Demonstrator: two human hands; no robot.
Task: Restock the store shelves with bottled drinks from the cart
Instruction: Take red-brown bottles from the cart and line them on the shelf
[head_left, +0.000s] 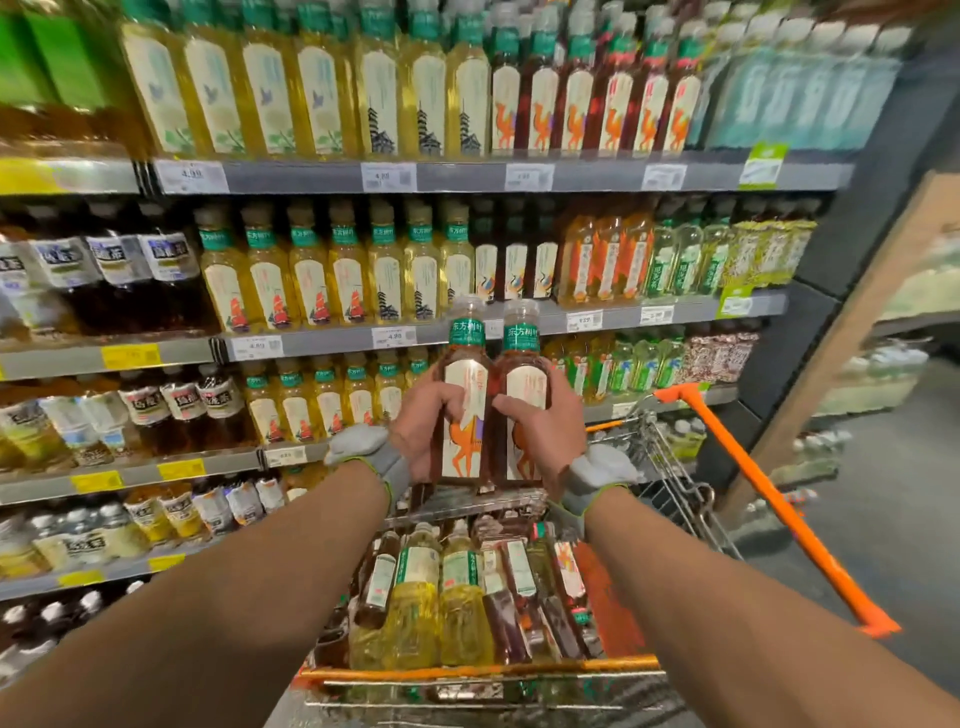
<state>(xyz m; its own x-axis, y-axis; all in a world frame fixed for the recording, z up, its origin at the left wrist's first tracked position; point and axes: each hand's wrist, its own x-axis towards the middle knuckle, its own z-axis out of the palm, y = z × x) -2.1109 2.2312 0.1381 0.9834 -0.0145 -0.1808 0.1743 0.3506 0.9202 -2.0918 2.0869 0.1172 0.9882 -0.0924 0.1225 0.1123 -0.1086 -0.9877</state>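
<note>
Twin tea bottles (467, 384), upright and touching, are held above the cart (670, 467), left hand (415, 421) and right hand (545, 431) each wrapping fingers round one, the matching camel-label row (597, 104) higher, slightly right.

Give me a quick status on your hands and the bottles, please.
Left hand grips one brown camel-label plastic bottle, right hand its twin. Both upright, side by side, above the wire cart. Path to shelves open.

Looks bright and evenly lit; bows the shelves (457, 176) toward the edges; blurs at far right and near left.
</note>
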